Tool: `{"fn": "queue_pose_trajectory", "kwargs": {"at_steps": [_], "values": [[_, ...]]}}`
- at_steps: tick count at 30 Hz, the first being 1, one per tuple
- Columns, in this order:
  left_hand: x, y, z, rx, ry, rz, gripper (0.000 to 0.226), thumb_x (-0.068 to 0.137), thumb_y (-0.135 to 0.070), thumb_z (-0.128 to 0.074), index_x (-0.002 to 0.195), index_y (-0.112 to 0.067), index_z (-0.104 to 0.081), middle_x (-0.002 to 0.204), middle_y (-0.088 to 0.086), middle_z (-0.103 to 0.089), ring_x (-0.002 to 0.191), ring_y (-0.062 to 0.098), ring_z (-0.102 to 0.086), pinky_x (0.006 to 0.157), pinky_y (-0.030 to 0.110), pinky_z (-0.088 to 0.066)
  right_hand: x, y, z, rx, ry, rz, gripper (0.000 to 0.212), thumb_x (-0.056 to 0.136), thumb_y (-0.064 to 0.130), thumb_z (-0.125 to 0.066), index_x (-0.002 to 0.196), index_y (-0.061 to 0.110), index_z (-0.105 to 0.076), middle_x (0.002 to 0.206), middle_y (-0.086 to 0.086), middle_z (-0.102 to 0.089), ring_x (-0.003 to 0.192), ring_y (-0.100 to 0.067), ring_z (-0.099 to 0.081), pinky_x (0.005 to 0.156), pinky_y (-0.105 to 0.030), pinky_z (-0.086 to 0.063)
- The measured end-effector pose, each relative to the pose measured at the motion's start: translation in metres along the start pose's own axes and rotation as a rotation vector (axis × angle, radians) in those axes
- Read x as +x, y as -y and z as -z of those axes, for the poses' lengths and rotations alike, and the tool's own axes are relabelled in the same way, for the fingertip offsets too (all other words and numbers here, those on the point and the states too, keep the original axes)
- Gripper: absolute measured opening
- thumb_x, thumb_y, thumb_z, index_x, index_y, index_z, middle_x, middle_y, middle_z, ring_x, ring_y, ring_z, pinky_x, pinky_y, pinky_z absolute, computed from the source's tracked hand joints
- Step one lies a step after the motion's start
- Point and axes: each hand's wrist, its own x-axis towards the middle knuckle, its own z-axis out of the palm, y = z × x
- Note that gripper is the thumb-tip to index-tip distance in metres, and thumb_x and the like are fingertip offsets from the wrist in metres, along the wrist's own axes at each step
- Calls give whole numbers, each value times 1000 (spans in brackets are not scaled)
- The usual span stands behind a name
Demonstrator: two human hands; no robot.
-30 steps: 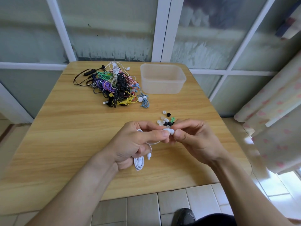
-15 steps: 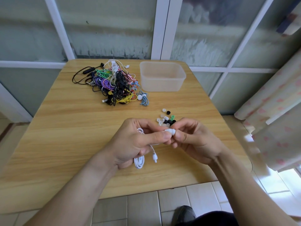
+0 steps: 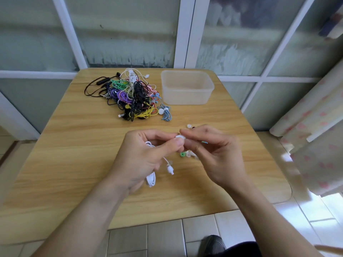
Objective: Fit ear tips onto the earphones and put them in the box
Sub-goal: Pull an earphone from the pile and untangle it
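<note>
- L hand (image 3: pixel 143 158) grips white earphone (image 3: pixel 180 137) w/ coiled cable
- R hand (image 3: pixel 213 151) pinches earbud at its 9 o'clock
- Box (image 3: pixel 187 88) at 12, well apart

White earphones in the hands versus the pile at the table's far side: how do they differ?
The white earphones are one coiled set, gripped by the left hand, one earbud pinched by the right hand; the pile is many-coloured, tangled, untouched on the table. Neither is in the box.
</note>
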Motion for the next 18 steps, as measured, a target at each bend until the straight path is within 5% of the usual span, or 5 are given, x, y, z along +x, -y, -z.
{"fn": "queue_pose_trajectory", "kwargs": {"at_steps": [5,10,18], "values": [[3,-2,9,-119,45,129,7,67,-19,-74,71,-13,-74,72,11,-70,33,6,-25,34,14,-15,6,-5,-5,-173,31,106,29,85,-3,-69,112,7,-70,86,-6,-67,76,-6,-63,68,-16,-47],[9,4,17,-146,21,154,33,72,-24,-70,99,-6,-67,74,0,-66,33,3,-27,34,12,-11,8,-8,-4,-140,42,-69,45,89,-5,-65,125,22,-63,97,3,-68,79,-17,-66,73,-25,-54],[19,10,36,-45,-131,248,21,86,-21,-67,102,-7,-70,80,-1,-57,39,9,-31,34,14,-16,4,-21,3,-757,349,-134,22,87,20,-69,107,26,-73,91,12,-59,87,-6,-49,74,-8,-34]]}}
